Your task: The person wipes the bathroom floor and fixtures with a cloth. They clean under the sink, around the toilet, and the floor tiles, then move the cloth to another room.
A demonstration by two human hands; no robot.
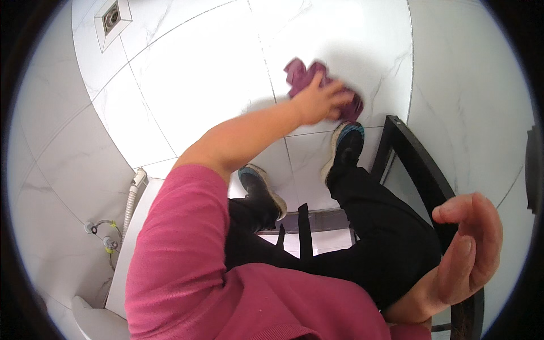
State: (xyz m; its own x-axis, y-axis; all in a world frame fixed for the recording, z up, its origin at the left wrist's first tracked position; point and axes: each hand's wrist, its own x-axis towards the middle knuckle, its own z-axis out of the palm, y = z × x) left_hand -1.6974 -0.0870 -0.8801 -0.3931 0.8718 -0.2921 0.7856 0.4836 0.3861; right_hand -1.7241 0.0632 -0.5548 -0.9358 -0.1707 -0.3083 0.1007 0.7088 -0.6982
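A crumpled dark purple cloth point(299, 80) lies against the white marbled tile floor, just beyond the toe of the shoe on the right. My left hand point(321, 100) is over the cloth with spread fingers gripping it; both are blurred, and the palm hides part of the cloth. Raised at the lower right, my right hand point(469, 248) holds nothing, its fingers curved and apart from the thumb. It appears beside a black curved frame point(425, 170), but whether they touch cannot be told.
A square floor drain point(112, 18) is at the upper left. Shoes point(350, 140) stand on the tiles below my arm. At the left are a ribbed hose point(130, 208), wall valves point(109, 243) and a white fixture point(95, 318). A raised threshold point(327, 219) crosses between my legs.
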